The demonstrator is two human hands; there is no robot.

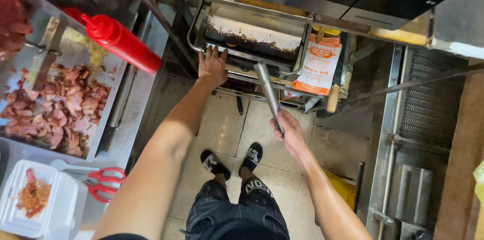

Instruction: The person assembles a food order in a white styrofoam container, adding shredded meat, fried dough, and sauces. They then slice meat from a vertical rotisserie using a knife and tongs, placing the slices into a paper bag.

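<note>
My left hand lies flat, fingers spread, on the front edge of a dark, greasy metal tray that sticks out of a low wire rack under the counter. My right hand grips long metal tongs, whose tips reach the tray's front rim. Both arms stretch down and forward, and my feet in black sandals stand on the tiled floor below.
On the left counter stand a steel tray of chopped meat, a red squeeze bottle, red-handled scissors and a white foam box with food. An orange paper bag hangs right of the rack. A steel grille surface is on the right.
</note>
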